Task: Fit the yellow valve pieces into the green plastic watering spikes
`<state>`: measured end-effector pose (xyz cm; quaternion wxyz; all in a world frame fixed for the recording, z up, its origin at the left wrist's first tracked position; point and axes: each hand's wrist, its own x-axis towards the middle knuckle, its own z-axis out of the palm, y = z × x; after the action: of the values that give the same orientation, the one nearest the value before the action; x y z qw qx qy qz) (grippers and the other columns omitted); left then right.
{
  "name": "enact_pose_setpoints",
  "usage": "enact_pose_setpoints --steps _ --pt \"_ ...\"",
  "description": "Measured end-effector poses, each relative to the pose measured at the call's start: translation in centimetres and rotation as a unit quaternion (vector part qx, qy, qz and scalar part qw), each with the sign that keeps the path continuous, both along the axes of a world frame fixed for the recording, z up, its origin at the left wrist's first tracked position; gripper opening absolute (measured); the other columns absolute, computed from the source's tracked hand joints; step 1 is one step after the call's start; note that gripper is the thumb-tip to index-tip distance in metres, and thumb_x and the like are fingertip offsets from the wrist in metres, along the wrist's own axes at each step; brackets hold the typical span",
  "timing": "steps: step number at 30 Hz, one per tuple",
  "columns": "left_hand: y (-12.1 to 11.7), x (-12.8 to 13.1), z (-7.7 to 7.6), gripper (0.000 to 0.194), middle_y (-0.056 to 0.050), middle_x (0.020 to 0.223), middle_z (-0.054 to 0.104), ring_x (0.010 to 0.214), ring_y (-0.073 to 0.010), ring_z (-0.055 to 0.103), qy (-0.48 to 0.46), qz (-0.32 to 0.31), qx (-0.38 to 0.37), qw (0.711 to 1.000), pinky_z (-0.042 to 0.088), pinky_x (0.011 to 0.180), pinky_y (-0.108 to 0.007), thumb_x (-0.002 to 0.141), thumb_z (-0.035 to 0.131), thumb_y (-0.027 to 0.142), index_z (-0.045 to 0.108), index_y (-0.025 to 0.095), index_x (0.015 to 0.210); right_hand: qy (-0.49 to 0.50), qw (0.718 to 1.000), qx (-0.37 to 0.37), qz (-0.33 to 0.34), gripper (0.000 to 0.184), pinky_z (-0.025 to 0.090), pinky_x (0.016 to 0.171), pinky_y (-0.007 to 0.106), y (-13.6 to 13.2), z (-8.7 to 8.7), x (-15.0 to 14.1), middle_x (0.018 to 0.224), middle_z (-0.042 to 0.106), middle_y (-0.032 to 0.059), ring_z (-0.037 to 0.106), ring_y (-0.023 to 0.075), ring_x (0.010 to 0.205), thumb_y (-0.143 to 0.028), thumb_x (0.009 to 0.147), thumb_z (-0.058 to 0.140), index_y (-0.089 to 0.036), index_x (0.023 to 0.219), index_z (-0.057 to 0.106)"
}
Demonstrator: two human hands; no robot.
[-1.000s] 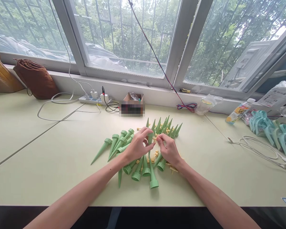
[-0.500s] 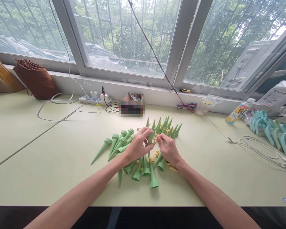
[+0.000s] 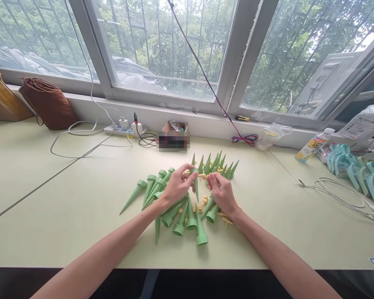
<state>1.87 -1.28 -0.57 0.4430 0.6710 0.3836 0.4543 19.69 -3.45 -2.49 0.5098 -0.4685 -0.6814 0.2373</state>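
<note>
My left hand [image 3: 181, 182] pinches a green plastic plant watering spike [image 3: 196, 187] upright, narrow tip down, above the pile. Just right of it, my right hand [image 3: 220, 189] is closed, thumb against bent fingers; whatever it may hold is hidden. A small pale-yellow plastic piece [image 3: 202, 176] shows between the held spike and my right fingertips; I cannot tell whether it touches either. Several loose green spikes [image 3: 200, 228] lie in front, their wide ridged ends toward me. More spikes [image 3: 158, 180] lie to the left. Yellow pieces [image 3: 205, 201] are scattered below and between my hands.
Behind my hands, several green spikes [image 3: 220, 164] stand points up among yellow pieces. A small box [image 3: 174, 128], power strip [image 3: 124, 131] and brown bag [image 3: 48, 104] line the back. To the right are a bottle [image 3: 314, 145], coiled cable [image 3: 339, 195] and teal clips [image 3: 355, 166].
My right hand has drawn slightly right, away from the spike, and its fingertips no longer meet the yellow piece beside it. My left hand has shifted slightly left with the spike.
</note>
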Motion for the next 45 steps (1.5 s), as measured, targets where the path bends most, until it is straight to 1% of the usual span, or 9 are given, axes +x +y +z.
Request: enact_pose_setpoints --steps 9,18,23,27,31,36,38,41,45 --pt "0.5 -0.1 0.3 0.037 -0.003 0.092 0.063 0.053 -0.0125 0.065 -0.051 0.059 -0.025 0.997 0.054 0.048 -0.027 0.086 0.062 0.051 0.058 0.016 0.094 -0.035 0.997 0.051 0.036 0.014 0.049 0.066 0.029 -0.4 0.1 -0.3 0.076 0.062 0.0015 0.057 0.0157 0.068 -0.032 0.096 0.052 -0.02 0.093 0.059" --pt "0.4 -0.3 -0.2 0.036 0.004 0.053 0.056 0.04 -0.0112 0.051 -0.01 0.103 -0.028 0.994 0.04 0.039 -0.022 0.086 0.061 0.054 0.059 0.018 0.089 -0.063 0.99 0.1 0.075 0.025 0.052 0.063 0.029 -0.9 -0.1 -0.8 0.079 0.064 0.0005 0.055 0.0138 0.061 -0.035 0.088 0.066 -0.023 0.108 0.057" --pt "0.1 -0.3 -0.1 0.032 0.005 0.051 0.054 0.039 -0.0101 0.05 0.011 0.121 -0.008 0.993 0.037 0.038 -0.02 0.087 0.061 0.05 0.058 0.018 0.085 -0.035 0.991 0.119 0.042 0.014 0.054 0.065 0.03 -1.0 -0.1 -0.9 0.087 0.068 0.0035 0.061 0.0153 0.067 -0.031 0.093 0.06 -0.022 0.103 0.06" --pt "-0.3 -0.2 -0.1 0.031 0.004 0.052 0.057 0.035 -0.0081 0.046 -0.014 0.09 -0.006 0.996 0.038 0.036 -0.02 0.091 0.057 0.049 0.057 0.018 0.088 0.013 0.992 0.122 0.001 0.01 0.056 0.069 0.031 -1.1 -0.1 -0.9 0.091 0.068 0.0048 0.065 0.0184 0.081 -0.026 0.095 0.055 -0.023 0.102 0.062" --pt "-0.7 -0.2 -0.3 0.026 0.002 0.06 0.06 0.042 -0.0098 0.054 -0.027 0.062 -0.004 0.998 0.039 0.035 -0.018 0.091 0.059 0.045 0.058 0.019 0.095 0.087 0.991 0.095 -0.036 0.01 0.055 0.061 0.03 -1.1 -0.4 -0.9 0.088 0.063 0.0044 0.063 0.0169 0.072 -0.027 0.095 0.054 -0.023 0.099 0.062" --pt "-1.0 -0.3 -0.4 0.019 -0.007 0.109 0.067 0.059 -0.0096 0.065 0.004 0.041 0.064 0.997 0.052 0.047 -0.022 0.088 0.065 0.035 0.06 0.017 0.085 0.192 0.978 0.057 -0.055 0.011 0.047 0.048 0.026 -1.2 -0.8 -0.9 0.071 0.055 -0.0017 0.054 0.0119 0.052 -0.032 0.097 0.053 -0.023 0.103 0.057" --pt "-1.0 -0.2 -0.5 0.02 -0.008 0.106 0.069 0.067 -0.0121 0.067 0.046 0.04 0.118 0.991 0.053 0.051 -0.022 0.088 0.066 0.03 0.06 0.016 0.075 0.208 0.975 0.051 -0.053 0.011 0.044 0.046 0.024 -1.3 -0.9 -0.9 0.063 0.05 -0.0043 0.051 0.0114 0.049 -0.032 0.098 0.053 -0.023 0.105 0.056" --pt "-0.9 -0.1 -1.0 0.024 -0.007 0.092 0.072 0.083 -0.0169 0.068 0.088 0.042 0.208 0.973 0.052 0.052 -0.02 0.084 0.07 0.023 0.057 0.016 0.065 0.199 0.977 0.067 -0.038 0.008 0.044 0.047 0.024 -1.4 -1.0 -0.9 0.076 0.054 -0.0011 0.05 0.0092 0.052 -0.029 0.098 0.053 -0.022 0.1 0.057" --pt "-0.9 0.1 -1.5 0.026 -0.004 0.095 0.072 0.064 -0.0092 0.062 0.11 0.044 0.242 0.963 0.051 0.051 -0.019 0.082 0.072 0.018 0.055 0.016 0.063 0.155 0.982 0.106 -0.035 0.007 0.047 0.052 0.025 -1.5 -1.4 -0.9 0.091 0.052 0.0012 0.051 0.0079 0.056 -0.024 0.098 0.053 -0.023 0.099 0.059"
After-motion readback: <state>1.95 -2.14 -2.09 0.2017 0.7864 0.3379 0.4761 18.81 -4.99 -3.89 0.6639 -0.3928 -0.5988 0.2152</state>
